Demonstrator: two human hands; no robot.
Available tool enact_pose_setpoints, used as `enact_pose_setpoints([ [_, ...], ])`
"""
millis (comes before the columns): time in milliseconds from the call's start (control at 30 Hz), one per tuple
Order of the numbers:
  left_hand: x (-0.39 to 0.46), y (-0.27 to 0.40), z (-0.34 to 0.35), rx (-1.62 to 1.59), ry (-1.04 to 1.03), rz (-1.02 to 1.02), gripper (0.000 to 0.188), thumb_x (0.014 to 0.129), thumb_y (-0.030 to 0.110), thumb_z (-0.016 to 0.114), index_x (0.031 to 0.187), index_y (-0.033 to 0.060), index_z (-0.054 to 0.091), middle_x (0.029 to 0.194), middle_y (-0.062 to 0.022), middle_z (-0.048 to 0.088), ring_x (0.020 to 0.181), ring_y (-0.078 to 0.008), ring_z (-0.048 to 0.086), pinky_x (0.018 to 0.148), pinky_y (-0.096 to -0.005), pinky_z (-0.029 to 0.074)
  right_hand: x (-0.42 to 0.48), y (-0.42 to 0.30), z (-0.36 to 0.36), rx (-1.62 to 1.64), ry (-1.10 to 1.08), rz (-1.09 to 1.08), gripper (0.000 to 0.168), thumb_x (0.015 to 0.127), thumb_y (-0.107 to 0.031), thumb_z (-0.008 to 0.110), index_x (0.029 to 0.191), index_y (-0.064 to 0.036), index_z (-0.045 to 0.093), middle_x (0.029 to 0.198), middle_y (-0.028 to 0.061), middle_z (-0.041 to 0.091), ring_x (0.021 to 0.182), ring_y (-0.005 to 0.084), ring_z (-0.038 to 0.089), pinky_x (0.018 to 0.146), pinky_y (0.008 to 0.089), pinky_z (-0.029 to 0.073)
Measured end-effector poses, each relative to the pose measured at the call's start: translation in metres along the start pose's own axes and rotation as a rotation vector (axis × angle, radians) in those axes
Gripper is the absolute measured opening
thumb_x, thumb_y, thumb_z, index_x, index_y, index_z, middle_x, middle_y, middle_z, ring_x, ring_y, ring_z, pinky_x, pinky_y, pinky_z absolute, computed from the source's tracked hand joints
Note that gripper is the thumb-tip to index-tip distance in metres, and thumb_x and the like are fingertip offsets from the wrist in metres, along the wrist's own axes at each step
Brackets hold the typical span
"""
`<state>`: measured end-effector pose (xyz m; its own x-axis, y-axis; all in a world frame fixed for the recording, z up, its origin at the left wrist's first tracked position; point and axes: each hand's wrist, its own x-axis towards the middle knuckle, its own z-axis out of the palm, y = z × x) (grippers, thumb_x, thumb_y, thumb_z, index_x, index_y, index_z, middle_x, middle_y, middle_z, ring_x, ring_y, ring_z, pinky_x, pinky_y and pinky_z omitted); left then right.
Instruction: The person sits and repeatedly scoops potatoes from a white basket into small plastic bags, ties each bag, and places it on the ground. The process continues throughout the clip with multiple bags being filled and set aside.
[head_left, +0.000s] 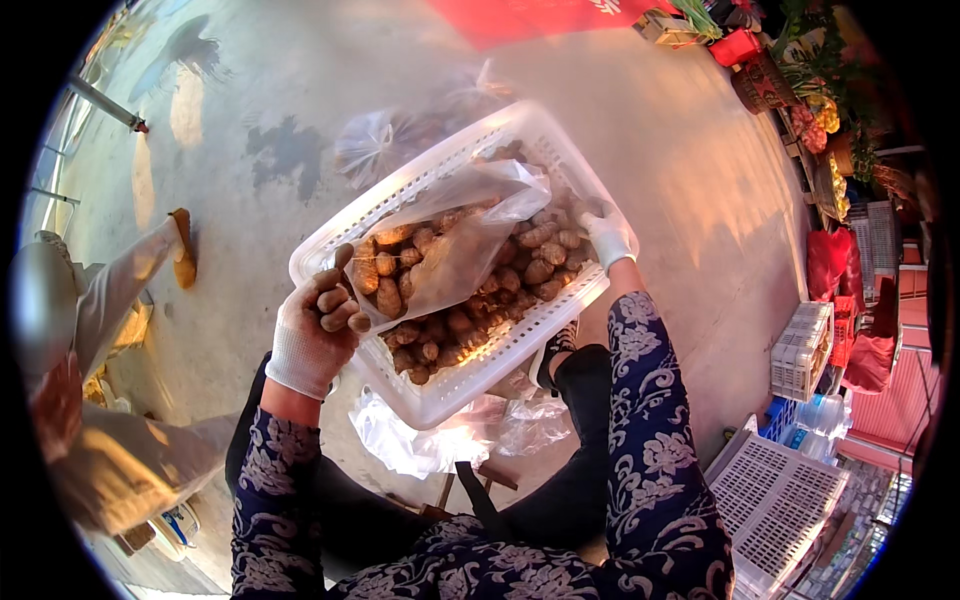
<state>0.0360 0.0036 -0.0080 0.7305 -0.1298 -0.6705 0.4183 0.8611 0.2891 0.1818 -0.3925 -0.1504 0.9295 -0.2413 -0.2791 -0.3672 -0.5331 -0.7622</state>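
Observation:
A white plastic crate (480, 367) lies before me with many brown, ringed taro-like tubers (544, 259) in it. Over them lies a clear plastic bag (469, 255). My left hand (319, 322), in a white knitted glove with dirty fingers, is curled at the bag's lower left edge and pinches it. At the crate's right end is my right hand (606, 232), also in a white glove; whether its fingers grip the rim, the bag or a tuber cannot be told. More clear bags (427, 431) lie just below the crate, between my legs.
Filled clear bags (375, 146) lie on the concrete floor beyond the crate. Another person (127, 465) sits at the left. Slatted plastic crates (780, 495), red bags (829, 262) and produce line the right side. A metal pole (105, 101) stands at the upper left.

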Motion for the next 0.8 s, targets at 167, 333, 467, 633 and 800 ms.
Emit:
enact_pose_setpoints([
  [167,0.001,-0.001,-0.019,-0.043,-0.135,-0.042,0.035,0.093,0.013,0.042,0.127,0.0079,0.045,0.058,0.009,0.026,0.047,-0.0042,0.028,0.055,-0.0237,0.036,-0.029,-0.031,-0.053,0.671,-0.156,0.098,0.029,0.081,-0.018,0.06,0.104,0.0,0.06,0.088,0.01,0.067,0.071,0.0192,0.063,0.06,0.0293,0.048],
  [333,0.002,-0.006,-0.017,-0.046,-0.027,-0.036,0.008,0.092,0.015,0.046,0.095,0.0099,0.051,0.058,0.0082,0.032,0.048,-0.0061,0.032,0.055,-0.0256,0.039,-0.059,-0.068,-0.073,0.888,-0.316,0.011,0.038,0.083,-0.025,0.054,0.112,-0.001,0.057,0.093,0.0091,0.065,0.073,0.0193,0.061,0.062,0.0284,0.048],
  [467,0.002,-0.008,-0.026,0.02,-0.068,-0.039,0.014,0.091,0.017,0.048,0.094,0.0043,0.052,0.063,0.0033,0.041,0.055,-0.0098,0.042,0.056,-0.031,0.044,-0.115,-0.134,-0.024,1.048,-0.748,-0.134,0.046,0.082,-0.022,0.056,0.121,0.001,0.05,0.105,0.0124,0.06,0.082,0.0186,0.06,0.074,0.0293,0.05],
  [633,-0.001,-0.008,-0.027,0.0,-0.099,-0.045,0.016,0.091,0.017,0.047,0.095,0.0035,0.053,0.064,0.0025,0.042,0.057,-0.0103,0.043,0.059,-0.0311,0.044,-0.147,-0.165,0.072,0.33,-0.802,-0.298,0.05,0.078,-0.011,0.06,0.124,0.004,0.046,0.115,0.0157,0.057,0.1,0.0245,0.058,0.089,0.0296,0.046],
  [800,0.0,-0.008,-0.025,-0.014,-0.059,-0.086,0.013,0.089,0.016,0.05,0.093,0.004,0.054,0.064,0.0024,0.042,0.058,-0.0109,0.044,0.059,-0.0315,0.044,-0.136,-0.132,0.124,-0.828,-0.187,-1.057,0.033,0.077,-0.013,0.062,0.106,-0.001,0.052,0.111,0.0187,0.057,0.098,0.0316,0.058,0.083,0.0371,0.049],
])
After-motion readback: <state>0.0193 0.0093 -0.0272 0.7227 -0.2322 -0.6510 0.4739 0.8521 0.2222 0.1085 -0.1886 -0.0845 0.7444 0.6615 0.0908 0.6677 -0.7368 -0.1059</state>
